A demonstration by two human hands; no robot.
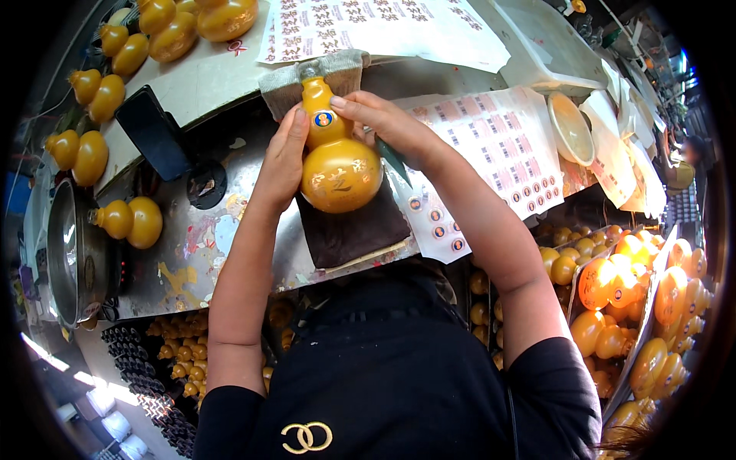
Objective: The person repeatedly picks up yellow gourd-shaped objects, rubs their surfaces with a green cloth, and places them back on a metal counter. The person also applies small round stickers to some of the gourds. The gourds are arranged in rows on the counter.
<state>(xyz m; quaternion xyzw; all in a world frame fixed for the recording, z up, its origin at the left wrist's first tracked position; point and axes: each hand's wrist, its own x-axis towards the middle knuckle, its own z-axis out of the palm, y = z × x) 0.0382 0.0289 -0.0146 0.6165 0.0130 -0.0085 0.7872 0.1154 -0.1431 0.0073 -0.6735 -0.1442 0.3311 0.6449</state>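
A yellow gourd-shaped bottle (341, 178) with a clear stopper leans over a dark folded cloth (360, 234), its top by a grey cloth (349, 70). My left hand (285, 157) is closed along its left side, the thumb beside the neck. My right hand (392, 126) grips the upper bulb from the right, thumb pressed next to a round blue-and-orange sticker (323, 119). A dark green pointed tool (394, 162) juts from under my right fingers; its kind is unclear. Beside that hand lies a sheet of stickers (491, 142), partly behind my right forearm.
Several gourd bottles (90, 157) line the left side, near a phone on a stand (157, 134) and a metal pan (67, 253). Another printed sheet (383, 34) lies at the back. A white tub (548, 46) and a bowl (571, 129) stand right; crated gourd bottles (606, 337) sit below.
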